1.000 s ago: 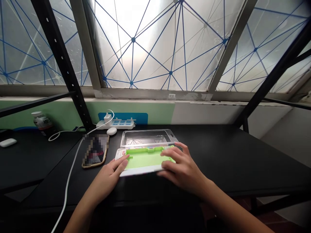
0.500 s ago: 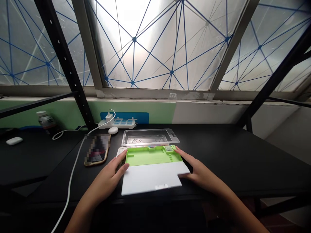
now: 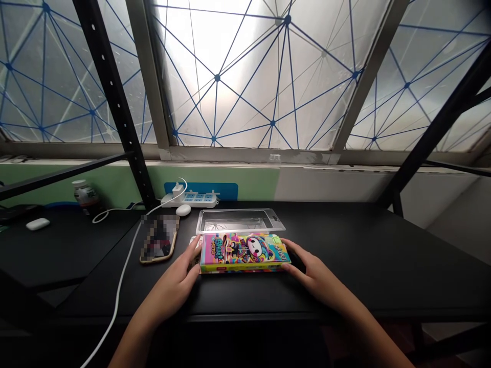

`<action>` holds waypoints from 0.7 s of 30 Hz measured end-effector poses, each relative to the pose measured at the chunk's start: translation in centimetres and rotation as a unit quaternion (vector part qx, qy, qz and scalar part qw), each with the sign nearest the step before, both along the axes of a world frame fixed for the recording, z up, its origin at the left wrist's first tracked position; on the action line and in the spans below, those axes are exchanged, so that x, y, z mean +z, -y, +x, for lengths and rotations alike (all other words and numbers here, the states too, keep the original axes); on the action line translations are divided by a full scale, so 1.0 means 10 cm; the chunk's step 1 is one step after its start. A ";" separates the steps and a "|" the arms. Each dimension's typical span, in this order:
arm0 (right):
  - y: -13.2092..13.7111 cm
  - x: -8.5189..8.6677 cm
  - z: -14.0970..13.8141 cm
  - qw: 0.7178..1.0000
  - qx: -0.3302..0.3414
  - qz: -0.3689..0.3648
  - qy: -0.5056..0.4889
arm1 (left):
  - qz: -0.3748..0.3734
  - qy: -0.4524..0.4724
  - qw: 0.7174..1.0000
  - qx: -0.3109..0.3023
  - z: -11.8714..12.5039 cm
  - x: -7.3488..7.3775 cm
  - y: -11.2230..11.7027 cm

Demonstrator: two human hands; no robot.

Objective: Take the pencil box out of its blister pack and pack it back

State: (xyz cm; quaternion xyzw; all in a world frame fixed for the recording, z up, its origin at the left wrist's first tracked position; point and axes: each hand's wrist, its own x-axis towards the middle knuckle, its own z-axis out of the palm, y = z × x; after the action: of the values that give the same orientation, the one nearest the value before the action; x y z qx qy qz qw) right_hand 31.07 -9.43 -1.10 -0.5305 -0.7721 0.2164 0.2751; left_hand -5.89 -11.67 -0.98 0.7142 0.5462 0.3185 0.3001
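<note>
A flat case with a bright cartoon-printed lid (image 3: pixel 244 252) lies closed on the black table (image 3: pixel 364 260) in front of me. My left hand (image 3: pixel 180 280) rests against its left end, fingers curled lightly onto the edge. My right hand (image 3: pixel 312 273) touches its right end, fingers stretched along the side. A clear plastic cover (image 3: pixel 240 220) lies just behind the case.
A phone (image 3: pixel 159 238) lies left of the case with a white cable (image 3: pixel 123 278) running past it to a power strip (image 3: pixel 190 198) by the wall. A white earbud case (image 3: pixel 183 209), a bottle (image 3: pixel 85 195) and black shelf posts (image 3: pixel 115 107) stand further back.
The white lid, open and showing the green tray inside, has been folded over; the case now lies closed with its printed side up. Both hands stay at its ends.
</note>
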 end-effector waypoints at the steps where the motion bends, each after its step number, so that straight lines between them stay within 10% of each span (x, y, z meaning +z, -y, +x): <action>1: -0.01 -0.02 0.00 1.000 -0.004 0.004 0.013 | 0.003 -0.004 1.000 0.002 0.00 0.00 0.01; 10: -0.05 -0.03 -0.10 0.997 -0.030 0.070 -0.029 | 0.149 -0.023 0.983 0.102 0.20 0.11 -0.06; 17: -0.85 0.31 -0.16 0.995 -0.004 0.090 -0.043 | 0.185 -0.160 0.961 0.132 0.39 0.54 -0.77; 21: -1.19 0.18 -0.18 0.996 0.008 0.084 -0.029 | 0.143 -0.230 0.953 0.136 0.47 0.49 -1.04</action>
State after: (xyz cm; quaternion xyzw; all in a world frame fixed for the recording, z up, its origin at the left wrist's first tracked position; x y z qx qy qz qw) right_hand 29.28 2.49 0.73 -0.4933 -0.7832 0.1685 0.3390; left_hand -1.17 -1.25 3.94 0.7223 0.6413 0.2584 0.0145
